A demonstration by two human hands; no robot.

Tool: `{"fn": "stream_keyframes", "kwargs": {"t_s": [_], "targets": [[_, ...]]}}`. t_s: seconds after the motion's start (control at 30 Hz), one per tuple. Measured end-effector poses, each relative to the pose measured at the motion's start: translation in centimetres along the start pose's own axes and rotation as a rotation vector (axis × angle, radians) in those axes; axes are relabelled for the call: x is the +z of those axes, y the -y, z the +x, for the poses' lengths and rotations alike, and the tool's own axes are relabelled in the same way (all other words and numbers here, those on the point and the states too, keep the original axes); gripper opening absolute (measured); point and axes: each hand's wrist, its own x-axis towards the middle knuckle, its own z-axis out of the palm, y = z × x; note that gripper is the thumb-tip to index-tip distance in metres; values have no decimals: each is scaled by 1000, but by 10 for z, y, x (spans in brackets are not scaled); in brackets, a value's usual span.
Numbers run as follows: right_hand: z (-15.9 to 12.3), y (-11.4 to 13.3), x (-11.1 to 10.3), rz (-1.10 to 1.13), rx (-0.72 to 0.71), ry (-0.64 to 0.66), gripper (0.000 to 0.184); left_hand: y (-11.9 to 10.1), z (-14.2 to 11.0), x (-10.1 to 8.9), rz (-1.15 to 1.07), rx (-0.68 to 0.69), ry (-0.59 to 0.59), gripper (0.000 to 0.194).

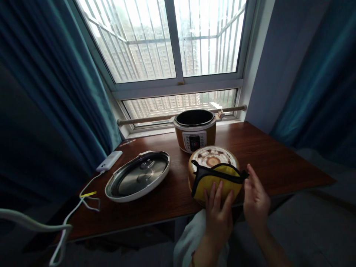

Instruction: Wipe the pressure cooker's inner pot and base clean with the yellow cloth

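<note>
A yellow zip pouch (208, 186) with black edging stands tilted, its top gaping a little. My left hand (218, 211) holds it from the front, fingers spread over the yellow fabric, the thumb hidden. At the pouch's right corner, my right hand (256, 200) pinches the black zipper end between thumb and fingers. Right behind the pouch is a round, drum-like thing (213, 152) with brown sides and a white top stained brown. The pouch hides its lower front, so I cannot tell whether the two touch. What the pouch contains does not show.
An open electric cooker (194, 139) with a dark inner pot stands at the back by the window. A round lid (139, 178) lies inside up at left. A white power bank (109, 161) with a white cable (69, 215) lies near the left edge of the wooden table (264, 152).
</note>
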Motion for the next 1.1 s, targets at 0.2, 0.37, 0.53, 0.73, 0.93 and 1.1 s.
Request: {"fn": "stream_keyframes", "kwargs": {"t_s": [0.2, 0.37, 0.53, 0.73, 0.93, 1.1], "targets": [[-8, 16, 8, -139, -609, 439, 46, 5, -4, 8, -106, -105, -340, 59], [8, -7, 13, -259, -595, 514, 35, 2, -6, 4, -21, -287, -460, 87], [33, -36, 1, -201, -345, 221, 25, 3, -6, 0, 54, -257, -246, 87], [17, -18, 9, -266, -452, 388, 31, 14, 7, -2, 74, -298, -205, 61], [32, -13, 17, -352, -550, 544, 28, 22, 17, -3, 72, -293, -232, 65], [67, -31, 20, -366, -413, 464, 26, 23, 16, 2, 88, -279, -197, 64]]}}
